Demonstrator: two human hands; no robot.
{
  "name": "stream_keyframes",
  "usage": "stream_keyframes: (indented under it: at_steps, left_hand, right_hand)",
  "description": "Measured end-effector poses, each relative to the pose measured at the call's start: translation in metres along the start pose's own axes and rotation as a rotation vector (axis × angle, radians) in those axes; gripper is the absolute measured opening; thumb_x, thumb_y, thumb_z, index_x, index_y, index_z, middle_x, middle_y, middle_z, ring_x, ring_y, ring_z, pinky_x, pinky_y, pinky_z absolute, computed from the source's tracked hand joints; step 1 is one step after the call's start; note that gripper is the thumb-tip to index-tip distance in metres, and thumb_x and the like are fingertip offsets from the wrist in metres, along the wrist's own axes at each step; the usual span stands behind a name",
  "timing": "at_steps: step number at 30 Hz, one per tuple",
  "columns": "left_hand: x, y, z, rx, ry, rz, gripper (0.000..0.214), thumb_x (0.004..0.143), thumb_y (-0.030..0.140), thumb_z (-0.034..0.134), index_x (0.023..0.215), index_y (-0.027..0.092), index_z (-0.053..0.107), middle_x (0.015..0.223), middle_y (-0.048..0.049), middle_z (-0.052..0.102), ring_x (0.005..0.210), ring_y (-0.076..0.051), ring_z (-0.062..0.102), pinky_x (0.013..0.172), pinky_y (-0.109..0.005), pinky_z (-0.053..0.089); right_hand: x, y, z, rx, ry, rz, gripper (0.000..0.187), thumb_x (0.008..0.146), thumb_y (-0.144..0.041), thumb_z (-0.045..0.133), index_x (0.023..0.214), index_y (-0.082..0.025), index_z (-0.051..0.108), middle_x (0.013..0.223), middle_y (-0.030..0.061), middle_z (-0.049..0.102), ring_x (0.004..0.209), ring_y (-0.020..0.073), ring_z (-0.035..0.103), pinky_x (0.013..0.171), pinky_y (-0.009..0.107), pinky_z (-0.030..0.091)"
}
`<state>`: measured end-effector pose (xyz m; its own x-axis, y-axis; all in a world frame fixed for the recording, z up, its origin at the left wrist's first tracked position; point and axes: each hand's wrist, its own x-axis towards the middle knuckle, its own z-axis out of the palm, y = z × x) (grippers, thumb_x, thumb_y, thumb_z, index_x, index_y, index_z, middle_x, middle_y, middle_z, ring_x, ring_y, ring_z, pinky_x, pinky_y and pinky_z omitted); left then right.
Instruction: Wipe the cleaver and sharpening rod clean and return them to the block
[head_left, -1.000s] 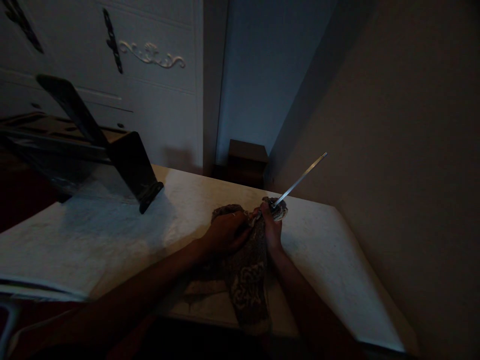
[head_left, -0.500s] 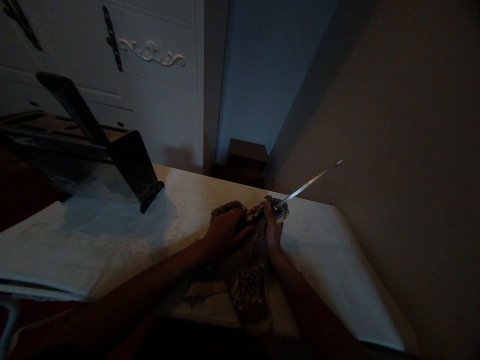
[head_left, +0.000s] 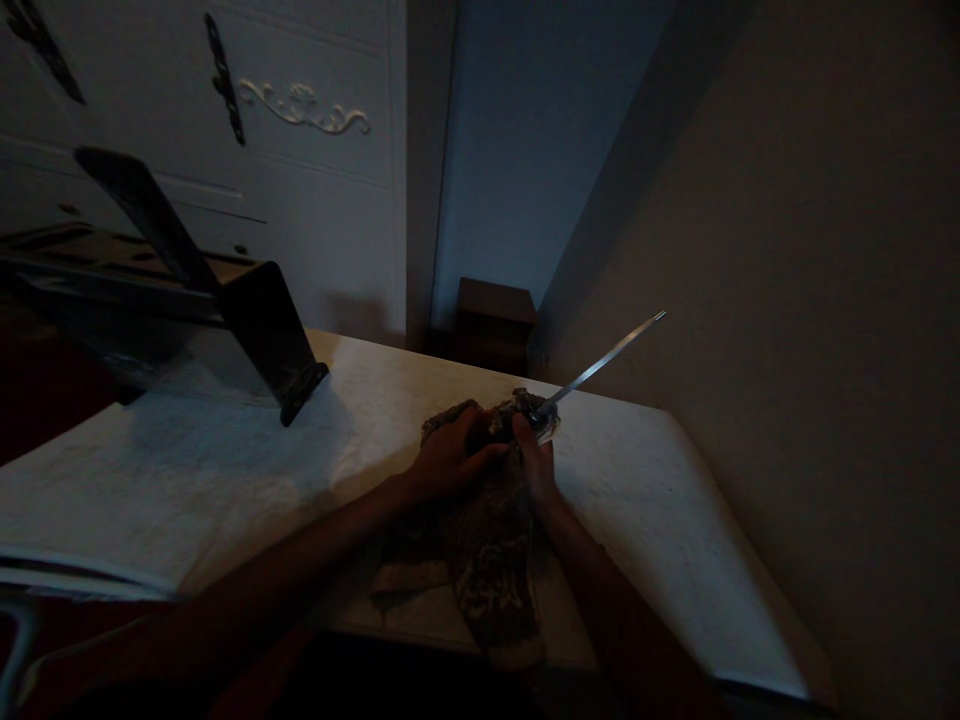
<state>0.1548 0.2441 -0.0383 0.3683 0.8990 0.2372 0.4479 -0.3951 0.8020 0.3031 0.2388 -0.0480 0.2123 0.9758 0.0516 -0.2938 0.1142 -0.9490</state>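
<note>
The room is dim. A brown patterned knitted piece [head_left: 491, 560] lies across the pale table [head_left: 225, 470] and hangs over its near edge. My left hand [head_left: 448, 458] grips the upper end of the knitted piece. My right hand [head_left: 534, 462] sits just right of it, closed on the knitting and on the base of a long silver knitting needle [head_left: 604, 364]. The needle slants up and to the right, its tip over the table's far right part.
A dark slanted stand [head_left: 255, 330] rests on the table at the left. White cabinet doors with dark handles [head_left: 223, 75] rise behind it. A small brown cabinet [head_left: 495, 315] stands in the corner beyond the table. A plain wall [head_left: 787, 300] runs along the right.
The needle tip swung right and lower, then back up and left. Both hands and the top of the knitting shifted slightly left and away from me.
</note>
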Motion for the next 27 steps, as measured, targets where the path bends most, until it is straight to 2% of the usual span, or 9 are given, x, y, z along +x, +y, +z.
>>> stream_keyframes:
  at_steps: [6,13,19,27]
  left_hand:
    - [-0.0003,0.0023,-0.0012,-0.139,-0.023,-0.007,0.036,0.081,0.04,0.063,0.107,0.02,0.048,0.109,-0.0073,0.065,0.099,-0.023,0.063,0.085,-0.036,0.05]
    - [0.0022,-0.0015,0.0005,-0.2,-0.004,-0.067,0.039,0.073,0.032,0.071,0.102,0.02,0.049,0.107,-0.0052,0.064,0.098,-0.022,0.061,0.087,-0.037,0.049]
    - [0.0023,0.0017,-0.0016,-0.039,0.015,-0.066,0.045,0.068,0.03,0.075,0.104,0.019,0.049,0.109,-0.0075,0.063,0.1,-0.024,0.06,0.088,-0.04,0.048]
    - [-0.0014,0.0074,0.0003,0.173,-0.037,-0.067,0.034,0.077,0.031,0.066,0.103,0.019,0.048,0.103,-0.008,0.063,0.095,-0.026,0.062,0.081,-0.039,0.048]
  right_hand:
    - [0.0005,0.003,-0.001,-0.012,-0.077,-0.005,0.046,0.073,-0.051,0.073,0.105,-0.021,0.062,0.104,0.006,0.07,0.096,0.0208,0.067,0.09,0.037,0.053]
    - [0.0033,0.0059,-0.0025,-0.064,-0.112,-0.023,0.043,0.076,-0.05,0.071,0.106,-0.021,0.062,0.105,0.0043,0.069,0.099,0.0199,0.065,0.091,0.035,0.052]
    - [0.0069,0.0092,-0.0041,-0.12,-0.11,-0.05,0.043,0.076,-0.048,0.072,0.107,-0.02,0.061,0.103,0.0045,0.069,0.1,0.02,0.065,0.09,0.034,0.052]
    - [0.0049,0.0034,-0.0033,-0.134,-0.104,-0.029,0.039,0.073,-0.05,0.073,0.097,-0.02,0.063,0.09,0.0034,0.071,0.086,0.0197,0.067,0.077,0.032,0.056]
